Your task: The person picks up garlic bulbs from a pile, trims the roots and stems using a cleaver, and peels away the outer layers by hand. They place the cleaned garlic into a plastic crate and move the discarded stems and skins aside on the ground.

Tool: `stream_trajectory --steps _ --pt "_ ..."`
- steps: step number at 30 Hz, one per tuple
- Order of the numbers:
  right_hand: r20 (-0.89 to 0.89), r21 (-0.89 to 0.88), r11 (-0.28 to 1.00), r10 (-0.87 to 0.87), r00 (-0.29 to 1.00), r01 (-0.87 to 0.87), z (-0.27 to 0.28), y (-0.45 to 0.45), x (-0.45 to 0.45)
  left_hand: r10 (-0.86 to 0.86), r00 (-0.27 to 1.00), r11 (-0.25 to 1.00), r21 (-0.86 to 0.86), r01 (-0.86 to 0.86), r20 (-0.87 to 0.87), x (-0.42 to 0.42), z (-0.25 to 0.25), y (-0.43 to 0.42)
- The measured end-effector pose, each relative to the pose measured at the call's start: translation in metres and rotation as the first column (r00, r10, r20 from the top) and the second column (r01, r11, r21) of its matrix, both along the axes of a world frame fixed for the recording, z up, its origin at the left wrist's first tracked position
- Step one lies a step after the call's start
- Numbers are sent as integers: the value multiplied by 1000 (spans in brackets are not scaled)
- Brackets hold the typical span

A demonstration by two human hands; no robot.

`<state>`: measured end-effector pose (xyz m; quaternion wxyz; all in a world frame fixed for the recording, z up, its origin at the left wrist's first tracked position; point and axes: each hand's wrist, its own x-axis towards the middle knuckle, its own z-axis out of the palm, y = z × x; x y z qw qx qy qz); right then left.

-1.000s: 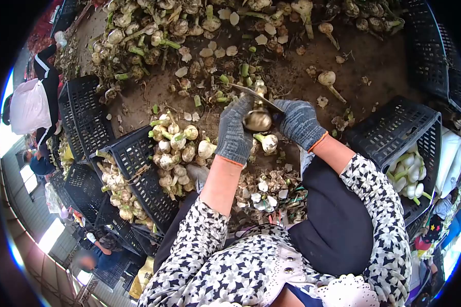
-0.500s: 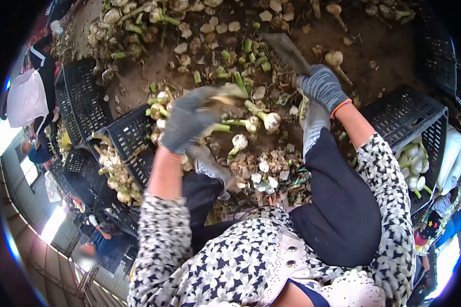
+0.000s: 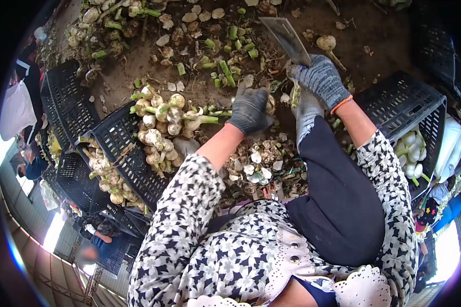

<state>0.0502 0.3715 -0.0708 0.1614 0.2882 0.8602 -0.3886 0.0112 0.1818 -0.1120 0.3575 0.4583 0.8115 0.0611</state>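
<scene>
My left hand (image 3: 251, 108), in a grey glove, is closed over a garlic bulb (image 3: 270, 104) that shows partly at its right side; the fingers are slightly blurred. My right hand (image 3: 317, 77), gloved too, grips a wide flat blade (image 3: 287, 40) that points up and left. Beneath that hand a green stem (image 3: 295, 95) lies against my shoe. Left of my left hand is a pile of garlic bulbs (image 3: 161, 120) with short green stems. Cut stem pieces (image 3: 226, 73) lie on the dirt ground above.
Black crates (image 3: 123, 153) holding garlic stand at the left, and another crate (image 3: 404, 110) with white bulbs is at the right. More uncut garlic (image 3: 110, 23) lies at the upper left. A co-worker (image 3: 105, 240) is at the lower left. A single bulb (image 3: 326, 43) lies beyond my right hand.
My left hand has swung out to the left pile and come back to the middle, now on a bulb. My right hand has moved up and right with the blade.
</scene>
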Motion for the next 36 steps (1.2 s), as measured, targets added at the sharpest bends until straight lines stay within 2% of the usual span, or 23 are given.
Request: stream_trajectory --steps 1,2,3,4,5,7,9,10,11,13,15,21,23,25,27,28,29,30,31,32,33,35,36 --pt "-14 6 1000 -3 1000 3 2 0 -1 -3 1000 1000 6 3 -14 -4 0 2" --pt "-33 46 998 55 998 -53 5 -1 -2 366 835 860 193 -472 412 -8 0 2" --pt "-49 85 990 114 992 -110 9 -3 -2 467 398 503 133 -854 790 -11 2 0" --pt "-105 215 962 195 975 -169 14 -8 -4 397 333 392 170 -904 855 -22 20 5" --pt "-128 227 959 200 971 -167 18 -12 -5 449 15 310 -140 -941 893 -38 39 4" --pt "-219 271 900 404 888 -342 24 -19 -6 389 -69 247 -176 -953 919 -48 59 4" --pt "-220 287 883 438 872 -372 29 -25 -11 459 165 356 -11 -934 873 -49 54 3" --pt "-205 287 867 471 858 -408 31 -28 -12 455 64 297 -83 -951 888 -47 48 1" --pt "-206 290 868 468 860 -403 35 -30 -13 453 69 301 -80 -950 889 -45 32 -9" --pt "-96 285 827 528 844 -485 44 -30 -17 407 758 716 338 -611 509 -46 17 -22" --pt "-155 320 837 508 847 -444 43 -33 -14 579 249 360 31 -932 776 -36 24 -9" --pt "-135 356 827 506 852 -435 41 -28 -20 519 17 195 -99 -976 854 -36 52 7" --pt "1 327 845 447 894 -423 -2 -8 -24 320 30 161 -23 -987 947 -38 56 9" --pt "133 301 868 372 919 -395 -17 9 -17 290 213 144 178 -973 933 -26 93 21" --pt "67 190 982 -2 998 -11 -13 12 -8 273 136 5 140 -990 952 -29 101 32" --pt "171 31 993 -115 979 111 0 -8 -19 334 179 2 189 -982 925 -31 94 32" --pt "75 -237 968 -68 995 84 2 -22 -17 320 187 5 196 -981 929 -32 88 38" --pt "65 -230 970 -69 995 82 -5 -22 -20 352 212 63 203 -977 912 -33 83 43" --pt "-27 40 958 286 958 -285 -12 -28 -20 397 232 126 197 -972 888 -34 83 44" --pt "-12 308 756 610 792 -578 -17 -37 -14 525 466 254 391 -885 713 -38 83 43" --pt "99 538 402 843 529 -741 -20 -41 -9 590 445 291 336 -896 674 -37 88 39" --pt "126 480 455 810 572 -750 -14 -37 -11 570 382 258 283 -924 727 -35 86 36" --pt "-40 354 778 567 823 -519 -15 -39 -10 575 376 260 274 -926 726 -37 85 32"
